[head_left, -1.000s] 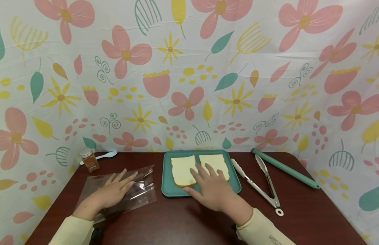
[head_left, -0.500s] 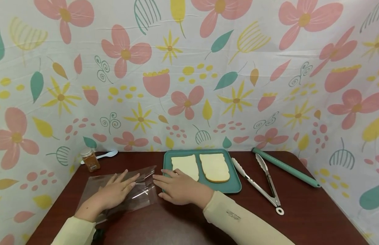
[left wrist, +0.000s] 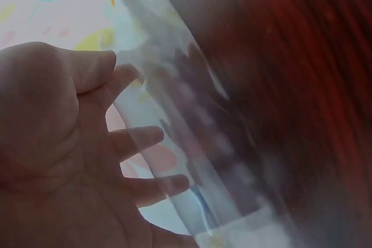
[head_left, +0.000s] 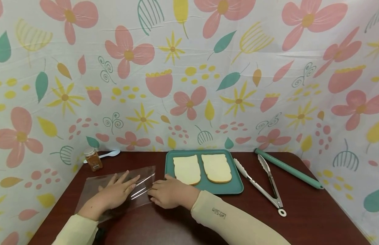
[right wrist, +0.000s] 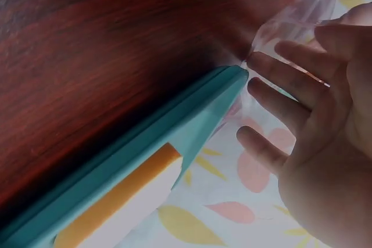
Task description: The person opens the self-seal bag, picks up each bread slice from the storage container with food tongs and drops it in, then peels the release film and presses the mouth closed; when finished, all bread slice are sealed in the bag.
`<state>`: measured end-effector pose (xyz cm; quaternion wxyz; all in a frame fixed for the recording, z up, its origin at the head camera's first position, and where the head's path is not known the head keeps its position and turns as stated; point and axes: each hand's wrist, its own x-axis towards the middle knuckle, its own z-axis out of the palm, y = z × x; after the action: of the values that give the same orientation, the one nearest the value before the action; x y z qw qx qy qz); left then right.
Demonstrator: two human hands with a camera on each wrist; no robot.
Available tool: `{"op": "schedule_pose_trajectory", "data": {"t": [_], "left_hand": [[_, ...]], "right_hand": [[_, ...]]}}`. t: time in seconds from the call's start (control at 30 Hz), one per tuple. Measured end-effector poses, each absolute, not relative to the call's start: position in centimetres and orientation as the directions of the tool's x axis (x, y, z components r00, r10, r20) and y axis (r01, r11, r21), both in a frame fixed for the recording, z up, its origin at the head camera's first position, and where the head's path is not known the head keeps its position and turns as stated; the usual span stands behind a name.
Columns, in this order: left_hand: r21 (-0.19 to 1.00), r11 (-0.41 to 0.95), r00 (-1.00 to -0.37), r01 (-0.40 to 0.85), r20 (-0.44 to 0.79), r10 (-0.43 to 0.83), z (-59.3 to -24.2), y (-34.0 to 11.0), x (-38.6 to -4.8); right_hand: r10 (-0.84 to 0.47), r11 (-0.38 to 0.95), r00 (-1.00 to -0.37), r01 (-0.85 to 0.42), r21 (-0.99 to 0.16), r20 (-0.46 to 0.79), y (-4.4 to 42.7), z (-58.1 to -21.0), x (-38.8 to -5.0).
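A clear plastic bag [head_left: 141, 185] lies at the left of the dark table. My left hand [head_left: 115, 194] rests flat on it, fingers spread; the left wrist view shows the fingers [left wrist: 136, 143] against the film. At the bag's right edge, my right hand [head_left: 171, 192] touches the plastic with its fingertips. In the right wrist view its fingers [right wrist: 279, 105] are fairly straight, and no firm pinch shows. Just behind that hand, two bread slices [head_left: 187, 169] [head_left: 216, 167] lie side by side on a teal tray [head_left: 235, 185].
A jar of orange-brown contents [head_left: 93, 160] and a light blue spoon [head_left: 111, 153] are at the back left. Metal tongs with white tips [head_left: 270, 190] lie spread right of the tray. Beyond them is a long green bar [head_left: 288, 169]. A flowered cloth hangs behind the table.
My right hand has moved left from above the bread to the bag's right edge, uncovering both slices. The bag's right end lies flatter. The left hand has stayed on the bag.
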<state>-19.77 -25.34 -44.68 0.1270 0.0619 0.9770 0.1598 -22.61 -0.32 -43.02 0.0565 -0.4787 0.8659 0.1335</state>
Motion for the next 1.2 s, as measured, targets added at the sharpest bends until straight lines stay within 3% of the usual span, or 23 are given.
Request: {"op": "schedule_pose_trajectory", "data": {"t": [0.23, 0.4, 0.53, 0.83, 1.03, 1.2], "left_hand": [[0.323, 0.943, -0.958, 0.073, -0.240, 0.156, -44.7, -24.9, -19.9], [0.331, 0.941, -0.960, 0.075, -0.232, 0.159, -44.4, -24.8, -19.7], [0.334, 0.939, -0.962, 0.077, -0.224, 0.158, -44.2, -24.8, -19.6], [0.358, 0.931, -0.963, 0.069, -0.218, 0.155, -43.9, -25.3, -19.8], [0.429, 0.893, -0.956, 0.135, -0.181, 0.231, -44.1, -25.6, -20.0], [0.451, 0.870, -0.949, 0.198, -0.132, 0.285, -43.6, -25.4, -19.8]], "right_hand": [[-0.845, 0.473, -0.502, -0.862, 0.182, -0.184, -0.3, -43.3, -23.4], [-0.810, 0.507, -0.556, -0.824, 0.254, -0.186, -0.8, -43.4, -23.8], [-0.781, 0.542, -0.586, -0.808, 0.232, -0.216, -1.1, -43.4, -23.8], [-0.796, 0.487, -0.549, -0.831, 0.267, -0.256, -1.1, -43.2, -23.5], [-0.773, 0.482, -0.567, -0.817, 0.316, -0.285, -0.8, -43.4, -23.4], [-0.737, 0.522, -0.597, -0.801, 0.293, -0.317, -0.5, -43.0, -23.2]]}}
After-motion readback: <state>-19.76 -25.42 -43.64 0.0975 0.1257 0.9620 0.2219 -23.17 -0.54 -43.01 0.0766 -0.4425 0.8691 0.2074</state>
